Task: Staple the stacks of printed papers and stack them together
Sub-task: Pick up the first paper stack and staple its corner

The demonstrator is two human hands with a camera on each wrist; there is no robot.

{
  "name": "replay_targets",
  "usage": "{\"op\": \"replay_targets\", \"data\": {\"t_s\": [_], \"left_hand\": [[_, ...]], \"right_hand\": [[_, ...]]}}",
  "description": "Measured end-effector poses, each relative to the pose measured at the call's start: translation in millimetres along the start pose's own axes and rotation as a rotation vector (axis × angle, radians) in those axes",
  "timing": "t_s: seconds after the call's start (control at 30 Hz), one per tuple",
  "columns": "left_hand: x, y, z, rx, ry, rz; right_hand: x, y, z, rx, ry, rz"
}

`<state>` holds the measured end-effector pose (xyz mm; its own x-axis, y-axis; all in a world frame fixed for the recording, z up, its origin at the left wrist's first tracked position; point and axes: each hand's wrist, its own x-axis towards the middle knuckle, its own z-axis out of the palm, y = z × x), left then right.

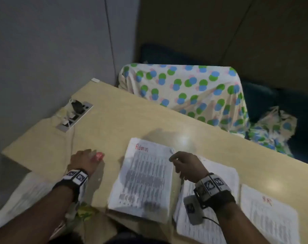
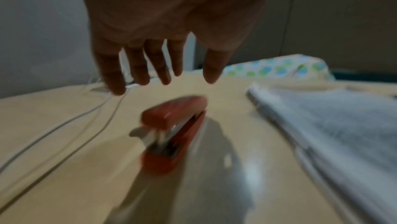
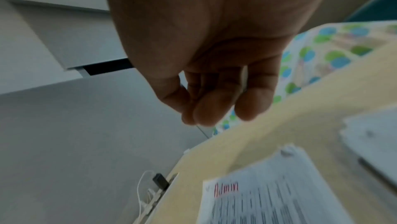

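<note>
Admin paper stack point(image 1: 142, 178) flat on table point(image 1: 114, 124), my left hand point(image 1: 84, 161) fingers spread above red stapler point(image 2: 171, 130), right hand point(image 1: 186, 166) loosely curled, empty.

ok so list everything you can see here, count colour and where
stapler: one, red, on the desk under the left hand
Admin stack: one, white with red lettering, desk centre
other paper stacks: two, white, one under the right wrist, one at the desk's right edge
desk: one, light wood
socket strip: one, grey, set in the desk's far left, with white cables
spotted cloth: one, cream with green and blue dots, draped behind the desk
left hand: fingers spread above the stapler, not gripping it
right hand: fingers loosely curled, holding nothing, at the Admin stack's right edge
</note>
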<state>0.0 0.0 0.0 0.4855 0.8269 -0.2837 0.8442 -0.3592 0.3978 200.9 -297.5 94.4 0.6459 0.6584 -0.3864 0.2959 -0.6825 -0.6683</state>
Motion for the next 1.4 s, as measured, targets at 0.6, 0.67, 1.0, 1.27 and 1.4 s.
{"op": "replay_targets", "data": {"t_s": [0.6, 0.67, 1.0, 1.27, 1.4], "left_hand": [[-39, 92, 4, -0.378, -0.270, 0.366], [-45, 109, 16, -0.418, -0.337, 0.454], [-2, 73, 61, -0.116, -0.260, 0.140], [12, 70, 65, -0.165, -0.446, 0.072], [7, 73, 73, -0.120, -0.464, 0.081]], "right_hand": [[73, -35, 102, 0.493, -0.106, 0.203], [78, -41, 104, 0.711, -0.039, 0.244], [66, 30, 85, 0.336, 0.249, 0.663], [56, 47, 86, 0.291, 0.117, 0.708], [58, 36, 88, 0.380, 0.137, 0.700]]}}
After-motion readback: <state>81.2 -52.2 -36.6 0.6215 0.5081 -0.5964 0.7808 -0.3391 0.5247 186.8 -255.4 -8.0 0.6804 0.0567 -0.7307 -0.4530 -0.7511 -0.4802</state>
